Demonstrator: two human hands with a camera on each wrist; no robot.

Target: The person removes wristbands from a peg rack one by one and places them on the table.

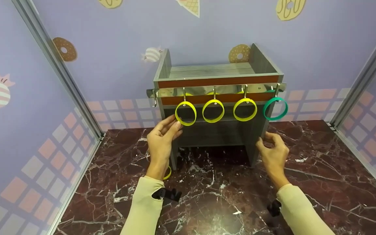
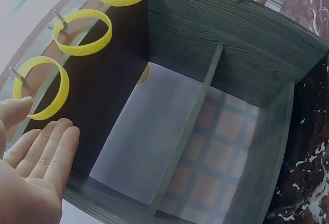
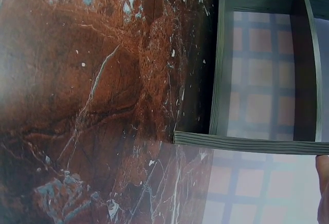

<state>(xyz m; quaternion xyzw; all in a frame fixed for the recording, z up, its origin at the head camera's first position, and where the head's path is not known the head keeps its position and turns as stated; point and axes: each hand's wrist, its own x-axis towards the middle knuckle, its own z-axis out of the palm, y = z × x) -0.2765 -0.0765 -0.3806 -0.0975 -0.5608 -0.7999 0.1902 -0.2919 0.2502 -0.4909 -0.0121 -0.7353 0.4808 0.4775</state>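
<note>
Yellow rings hang from a metal hook rail [image 1: 204,90] across the front of a grey wooden shelf unit [image 1: 255,130]. They are a left yellow ring [image 1: 186,123], a middle yellow ring [image 1: 213,121] and a right yellow ring [image 1: 245,119]. A green ring [image 1: 275,118] hangs at the right end. My left hand [image 1: 162,138] is at the lower left of the left yellow ring, its thumb by the rim. The left wrist view shows its fingers [image 2: 59,152] straight and apart from the thumb. At the unit's right side panel, my right hand [image 1: 274,151] holds the front edge with curled fingers.
Another yellow ring [image 1: 167,173] lies on the dark red marble tabletop [image 1: 214,202], partly hidden by my left wrist. A far-left hook [image 1: 155,98] sits beyond the rings. Patterned lilac walls [image 1: 116,65] surround the table at the back and sides.
</note>
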